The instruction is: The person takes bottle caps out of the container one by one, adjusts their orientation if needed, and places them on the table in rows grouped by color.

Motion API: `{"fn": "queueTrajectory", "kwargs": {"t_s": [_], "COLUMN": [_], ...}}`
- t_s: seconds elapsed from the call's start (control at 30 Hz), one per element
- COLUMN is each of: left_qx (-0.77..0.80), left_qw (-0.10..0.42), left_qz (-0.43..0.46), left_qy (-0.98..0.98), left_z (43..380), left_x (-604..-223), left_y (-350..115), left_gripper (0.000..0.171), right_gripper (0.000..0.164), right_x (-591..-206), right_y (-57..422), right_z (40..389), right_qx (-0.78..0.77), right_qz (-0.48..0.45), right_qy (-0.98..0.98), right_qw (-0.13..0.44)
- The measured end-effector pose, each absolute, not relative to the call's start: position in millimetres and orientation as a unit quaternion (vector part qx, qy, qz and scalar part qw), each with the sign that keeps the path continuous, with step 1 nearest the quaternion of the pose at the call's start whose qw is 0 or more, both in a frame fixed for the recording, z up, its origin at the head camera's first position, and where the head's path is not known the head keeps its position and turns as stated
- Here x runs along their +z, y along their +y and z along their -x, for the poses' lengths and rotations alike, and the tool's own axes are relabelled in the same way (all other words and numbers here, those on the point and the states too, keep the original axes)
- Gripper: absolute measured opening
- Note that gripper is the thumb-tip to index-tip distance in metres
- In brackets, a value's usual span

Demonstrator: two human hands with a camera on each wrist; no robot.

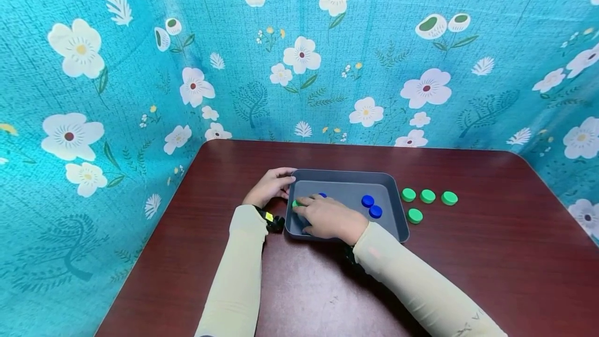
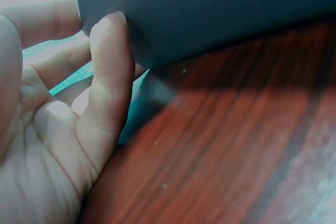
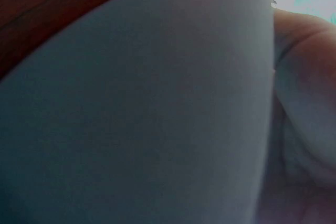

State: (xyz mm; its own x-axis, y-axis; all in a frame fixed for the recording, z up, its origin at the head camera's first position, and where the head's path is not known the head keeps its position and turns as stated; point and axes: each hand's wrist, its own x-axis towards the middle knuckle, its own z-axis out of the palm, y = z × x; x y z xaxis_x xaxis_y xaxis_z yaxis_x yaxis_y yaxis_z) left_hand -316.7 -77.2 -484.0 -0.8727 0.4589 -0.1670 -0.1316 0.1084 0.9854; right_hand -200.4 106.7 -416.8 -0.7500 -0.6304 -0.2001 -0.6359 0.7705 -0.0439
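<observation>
A grey rectangular tray (image 1: 346,176) lies on the table. My left hand (image 1: 271,187) holds its far left corner; in the left wrist view the thumb (image 2: 111,51) presses the outer wall and the fingers reach round the corner. My right hand (image 1: 329,217) is over the tray's left half, fingertips at a green bottle cap (image 1: 296,204) near the left wall, thumb spread apart from the fingers. Blue bottle caps (image 1: 367,201) lie in the tray, one partly hidden behind the right hand. The tray wall (image 3: 142,98) fills most of the right wrist view, hiding the fingers.
Several green bottle caps (image 1: 428,196) lie on the dark red wooden table (image 1: 491,222) just right of the tray. A turquoise flowered curtain (image 1: 299,103) hangs behind the table and along its left side.
</observation>
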Motion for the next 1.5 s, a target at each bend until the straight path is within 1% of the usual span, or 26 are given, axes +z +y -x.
{"fn": "queueTrajectory", "kwargs": {"t_s": [0.13,0.3,0.53,0.7,0.9,1.1,1.3,1.5], "left_qx": [0.66,0.665,0.665,0.665,0.66,0.666,0.668,0.671], "left_qw": [0.231,0.23,0.227,0.225,0.218,0.221,0.221,0.218], "left_qz": [-0.113,-0.109,-0.102,-0.101,-0.106,-0.105,-0.101,-0.102], "left_qy": [0.706,0.702,0.704,0.705,0.711,0.705,0.703,0.701], "left_z": [317,317,317,318,316,316,314,314], "left_x": [-484,-482,-483,-485,-484,-485,-485,-484], "left_y": [-76,-75,-76,-76,-75,-75,-75,-74], "left_gripper": [0.036,0.037,0.035,0.033,0.034,0.033,0.033,0.033], "right_gripper": [0.056,0.05,0.043,0.04,0.029,0.023,0.021,0.022], "right_x": [-420,-426,-432,-436,-440,-440,-436,-436], "right_y": [107,109,111,113,114,116,117,118], "right_z": [201,205,206,207,207,207,206,206], "right_qx": [0.011,-0.013,-0.026,-0.037,-0.048,-0.057,-0.072,-0.072], "right_qz": [0.357,0.37,0.382,0.387,0.391,0.4,0.405,0.403], "right_qy": [0.93,0.928,0.924,0.921,0.919,0.914,0.911,0.912], "right_qw": [0.082,0.042,0.01,0.002,-0.007,-0.027,-0.028,-0.026]}}
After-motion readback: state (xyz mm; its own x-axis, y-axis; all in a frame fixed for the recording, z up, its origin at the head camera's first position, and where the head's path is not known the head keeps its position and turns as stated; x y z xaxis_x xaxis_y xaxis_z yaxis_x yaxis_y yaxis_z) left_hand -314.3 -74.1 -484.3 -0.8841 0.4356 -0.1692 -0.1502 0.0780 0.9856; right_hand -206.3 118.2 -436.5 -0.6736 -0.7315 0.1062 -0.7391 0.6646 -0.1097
